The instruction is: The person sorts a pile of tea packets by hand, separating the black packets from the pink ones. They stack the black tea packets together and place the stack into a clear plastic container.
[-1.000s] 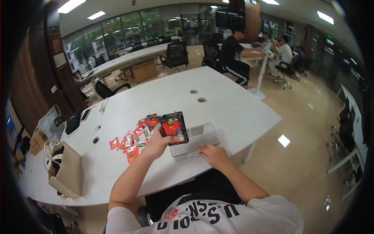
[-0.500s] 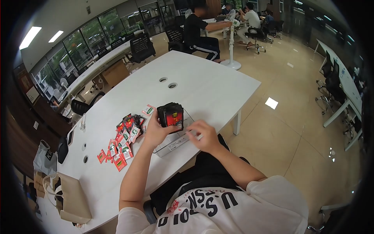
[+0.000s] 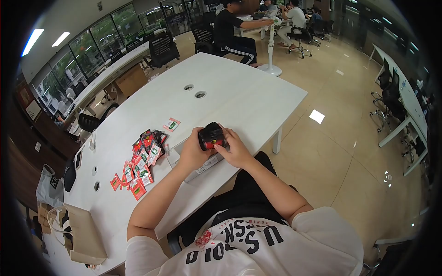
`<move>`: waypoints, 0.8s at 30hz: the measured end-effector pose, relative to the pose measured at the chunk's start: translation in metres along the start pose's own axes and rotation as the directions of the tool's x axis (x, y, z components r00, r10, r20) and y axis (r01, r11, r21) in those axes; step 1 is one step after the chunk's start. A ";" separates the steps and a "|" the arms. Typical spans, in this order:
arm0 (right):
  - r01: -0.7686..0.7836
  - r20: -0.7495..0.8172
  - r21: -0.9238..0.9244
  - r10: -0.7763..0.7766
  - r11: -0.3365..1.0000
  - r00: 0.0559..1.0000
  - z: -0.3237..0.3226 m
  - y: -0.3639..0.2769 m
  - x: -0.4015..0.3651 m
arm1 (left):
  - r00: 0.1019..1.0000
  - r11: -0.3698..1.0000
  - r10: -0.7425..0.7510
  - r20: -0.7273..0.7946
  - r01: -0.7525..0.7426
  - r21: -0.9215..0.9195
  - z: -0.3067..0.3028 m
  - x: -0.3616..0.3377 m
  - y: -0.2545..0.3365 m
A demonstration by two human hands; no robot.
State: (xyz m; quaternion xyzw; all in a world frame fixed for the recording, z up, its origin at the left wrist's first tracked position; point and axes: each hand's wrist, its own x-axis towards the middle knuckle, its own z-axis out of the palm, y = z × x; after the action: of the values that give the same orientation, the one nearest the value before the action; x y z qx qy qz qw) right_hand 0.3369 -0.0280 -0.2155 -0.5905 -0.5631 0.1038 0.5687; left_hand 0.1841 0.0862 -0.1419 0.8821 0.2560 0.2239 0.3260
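Observation:
A stack of black and red packets (image 3: 212, 136) is held between both hands above a light box (image 3: 205, 168) near the table's front edge. My left hand (image 3: 195, 151) wraps round the stack's left side. On its right side, my right hand (image 3: 233, 149) presses with its fingers closed round it. Left of the hands, a loose pile of red and white sachets (image 3: 142, 166) lies on the table, with black and red packets (image 3: 149, 139) at its upper end. One red and white sachet (image 3: 171, 124) lies apart, beyond the pile.
The white table (image 3: 239, 92) has round cable holes. A beige bag (image 3: 85, 234) stands at the lower left, near a grey bag (image 3: 49, 186). Beyond the table sit a person in black (image 3: 225, 30) and a white stand fan (image 3: 270, 50); other people and chairs are farther back.
My right hand has come onto the stack, from beside it. The stack now sits between both hands and is tilted differently. The view has shifted slightly.

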 end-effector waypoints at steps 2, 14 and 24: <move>-0.003 -0.001 -0.018 0.003 1.000 1.000 0.000 -0.002 0.000 | 0.999 0.997 0.031 -0.004 -0.031 0.067 -0.001 0.003 0.002; 0.049 -0.037 -0.026 -0.050 0.998 0.998 0.001 0.002 0.002 | 0.997 0.846 -0.029 -0.068 0.060 0.530 -0.008 -0.001 0.026; -0.015 -0.061 0.051 0.018 0.999 0.998 0.000 0.000 0.002 | 0.952 0.747 -0.287 0.106 0.153 0.647 -0.045 -0.014 0.049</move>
State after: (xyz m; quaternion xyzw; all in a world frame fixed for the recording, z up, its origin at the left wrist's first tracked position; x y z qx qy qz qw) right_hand 0.3379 -0.0265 -0.2148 -0.5836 -0.5377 0.1045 0.5994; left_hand 0.1631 0.0664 -0.0803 0.9211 0.3849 -0.0044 0.0590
